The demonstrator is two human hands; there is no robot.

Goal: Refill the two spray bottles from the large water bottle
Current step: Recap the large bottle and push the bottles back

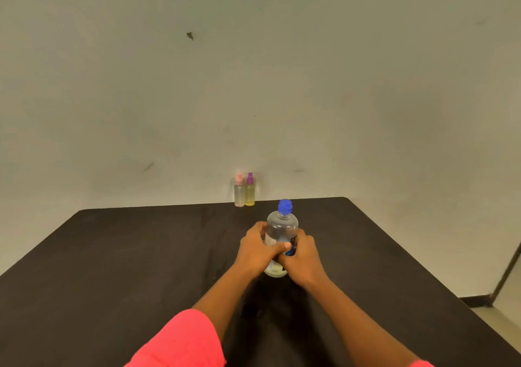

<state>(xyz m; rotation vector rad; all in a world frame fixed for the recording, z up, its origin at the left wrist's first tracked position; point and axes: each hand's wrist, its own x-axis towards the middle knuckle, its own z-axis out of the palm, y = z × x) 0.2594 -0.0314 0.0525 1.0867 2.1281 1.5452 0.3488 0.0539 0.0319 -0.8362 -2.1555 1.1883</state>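
Your left hand [258, 249] and right hand [303, 256] both wrap the large water bottle [282, 232] — upright on the black surface [112, 268], blue cap [285, 207] on. Far edge, at the wall — pink-capped spray bottle [239, 193] touching purple-capped spray bottle [250, 191].

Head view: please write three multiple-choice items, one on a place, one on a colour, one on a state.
1. Where are the spray bottles? A) far edge of the table B) near the elbows C) the floor
2. What colour is the large water bottle's cap? A) red B) blue C) green
3. Who holds the large water bottle? A) both hands B) one hand C) nobody
1 A, beside the wall; 2 B, plainly blue; 3 A, left hand and right hand wrap it.
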